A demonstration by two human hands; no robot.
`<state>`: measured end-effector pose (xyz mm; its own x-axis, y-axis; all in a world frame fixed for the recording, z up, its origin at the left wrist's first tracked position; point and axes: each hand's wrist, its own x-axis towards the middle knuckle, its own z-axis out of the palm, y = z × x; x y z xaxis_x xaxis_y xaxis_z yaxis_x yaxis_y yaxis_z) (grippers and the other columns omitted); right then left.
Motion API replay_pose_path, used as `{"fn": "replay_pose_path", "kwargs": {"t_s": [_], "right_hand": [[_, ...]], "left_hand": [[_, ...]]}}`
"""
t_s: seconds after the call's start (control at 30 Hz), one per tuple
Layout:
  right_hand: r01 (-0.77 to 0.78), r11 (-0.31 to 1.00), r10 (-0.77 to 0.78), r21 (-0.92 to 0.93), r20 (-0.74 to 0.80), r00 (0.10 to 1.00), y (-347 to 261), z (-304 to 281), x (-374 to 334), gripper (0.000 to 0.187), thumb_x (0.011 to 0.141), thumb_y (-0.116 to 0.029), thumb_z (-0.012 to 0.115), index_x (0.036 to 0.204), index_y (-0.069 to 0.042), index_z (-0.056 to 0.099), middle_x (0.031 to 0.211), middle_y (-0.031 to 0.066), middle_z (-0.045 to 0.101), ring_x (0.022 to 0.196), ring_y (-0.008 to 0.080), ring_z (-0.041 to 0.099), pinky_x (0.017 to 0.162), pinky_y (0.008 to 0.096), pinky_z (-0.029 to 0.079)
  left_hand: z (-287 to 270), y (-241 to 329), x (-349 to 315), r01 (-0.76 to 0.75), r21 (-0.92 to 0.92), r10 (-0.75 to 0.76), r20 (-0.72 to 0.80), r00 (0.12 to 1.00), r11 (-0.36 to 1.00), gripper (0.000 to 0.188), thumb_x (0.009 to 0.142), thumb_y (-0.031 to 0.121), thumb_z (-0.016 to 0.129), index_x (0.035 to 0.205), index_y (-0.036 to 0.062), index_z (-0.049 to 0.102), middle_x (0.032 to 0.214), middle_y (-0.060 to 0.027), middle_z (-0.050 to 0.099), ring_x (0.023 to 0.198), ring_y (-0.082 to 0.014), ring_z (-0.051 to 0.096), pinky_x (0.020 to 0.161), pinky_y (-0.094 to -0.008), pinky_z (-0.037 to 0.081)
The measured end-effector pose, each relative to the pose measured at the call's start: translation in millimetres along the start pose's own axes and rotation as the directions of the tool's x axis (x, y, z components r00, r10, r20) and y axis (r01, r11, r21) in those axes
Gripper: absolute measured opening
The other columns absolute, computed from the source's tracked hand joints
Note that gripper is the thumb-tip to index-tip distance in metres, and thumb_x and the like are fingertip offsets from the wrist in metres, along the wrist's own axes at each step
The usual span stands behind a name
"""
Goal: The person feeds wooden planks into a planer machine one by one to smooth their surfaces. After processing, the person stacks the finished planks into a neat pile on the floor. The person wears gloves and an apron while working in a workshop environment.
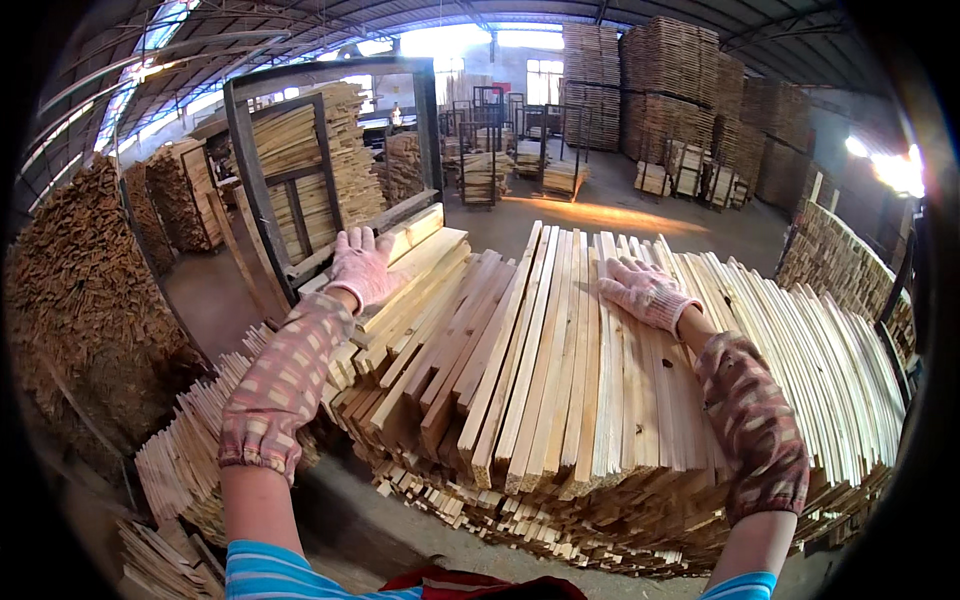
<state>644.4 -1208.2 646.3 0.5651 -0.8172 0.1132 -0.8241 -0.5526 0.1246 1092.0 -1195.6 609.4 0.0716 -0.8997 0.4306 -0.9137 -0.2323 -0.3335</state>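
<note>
Both my hands wear pale pink knitted gloves, with checked sleeve covers on the forearms. My left hand [362, 265] rests at the left end of a stack of wooden strips, beside a thicker wooden strip [416, 232] next to the metal frame. Its fingers point away from me and look stretched out. On top of the stack, my right hand [648, 292] lies flat with its fingers extended over the light wooden strips [572, 340]. Those strips run away from me side by side, with uneven near ends. Left of the middle, several strips [465, 335] sit lower than the others.
A dark metal frame [434, 125] stands upright at the stack's far left. Piled wood offcuts [80, 290] rise at the left edge. More strips [190, 450] lie low at the near left. Tall lumber stacks [668, 85] and wheeled racks [485, 150] stand farther back.
</note>
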Motion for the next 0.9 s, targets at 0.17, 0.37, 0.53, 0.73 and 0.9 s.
{"fn": "replay_pose_path", "kwargs": {"t_s": [0.17, 0.37, 0.53, 0.73, 0.9], "right_hand": [[-0.03, 0.998, 0.035, 0.05, -0.108, 0.993, 14, 23, 9, 0.035, 0.102, -0.038, 0.04, 0.129, -0.026, 0.058, 0.13, 0.0129, 0.051, 0.131, 0.0332, 0.046, 0.111, 0.0427, 0.035], [0.231, 0.96, -0.262, -0.158, -0.219, 0.94, 28, 30, 9, 0.025, 0.097, -0.029, 0.047, 0.117, -0.019, 0.059, 0.117, 0.011, 0.053, 0.118, 0.0311, 0.052, 0.099, 0.0417, 0.044], [0.311, 0.937, -0.345, -0.157, -0.295, 0.891, 30, 36, 9, 0.022, 0.092, -0.026, 0.052, 0.111, -0.019, 0.06, 0.109, 0.0094, 0.054, 0.112, 0.0307, 0.054, 0.094, 0.0414, 0.046], [0.086, 0.995, -0.066, 0.056, -0.287, 0.956, 31, 35, 4, 0.037, 0.097, -0.038, 0.045, 0.118, -0.012, 0.061, 0.121, 0.0147, 0.056, 0.119, 0.0343, 0.051, 0.103, 0.0436, 0.04], [0.038, 0.993, -0.02, 0.109, -0.164, 0.986, 4, 15, 2, 0.042, 0.099, -0.04, 0.044, 0.121, -0.007, 0.06, 0.127, 0.0165, 0.055, 0.123, 0.0351, 0.05, 0.104, 0.0424, 0.039]], "left_hand": [[-15, 15, -2, -0.036, -0.104, 0.053, 0.165, 0.985, 0.994, 0.089, 0.085, 0.068, 0.052, 0.148, 0.0079, 0.036, 0.14, -0.0229, 0.046, 0.135, -0.0379, 0.038, 0.112, -0.0516, 0.024], [-38, 44, -16, -0.027, -0.132, 0.062, 0.272, 0.96, 0.991, 0.105, 0.074, 0.073, 0.062, 0.152, 0.0097, 0.03, 0.137, -0.0251, 0.047, 0.122, -0.0389, 0.054, 0.097, -0.0507, 0.045], [-22, 41, -10, 0.025, -0.157, 0.025, 0.312, 0.95, 0.987, 0.115, 0.069, 0.07, 0.071, 0.154, 0.0088, 0.024, 0.136, -0.0249, 0.049, 0.119, -0.0408, 0.056, 0.096, -0.0511, 0.048], [-52, 37, 15, 0.13, -0.289, -0.021, 0.353, 0.936, 0.949, 0.097, 0.072, 0.044, 0.073, 0.15, 0.0064, 0.029, 0.122, -0.0224, 0.065, 0.114, -0.0366, 0.062, 0.095, -0.0471, 0.051], [-20, 9, 20, 0.266, -0.209, -0.193, 0.315, 0.929, 0.941, 0.088, 0.075, 0.041, 0.072, 0.146, 0.0077, 0.033, 0.131, -0.0228, 0.059, 0.122, -0.0373, 0.057, 0.097, -0.0521, 0.049]]}}
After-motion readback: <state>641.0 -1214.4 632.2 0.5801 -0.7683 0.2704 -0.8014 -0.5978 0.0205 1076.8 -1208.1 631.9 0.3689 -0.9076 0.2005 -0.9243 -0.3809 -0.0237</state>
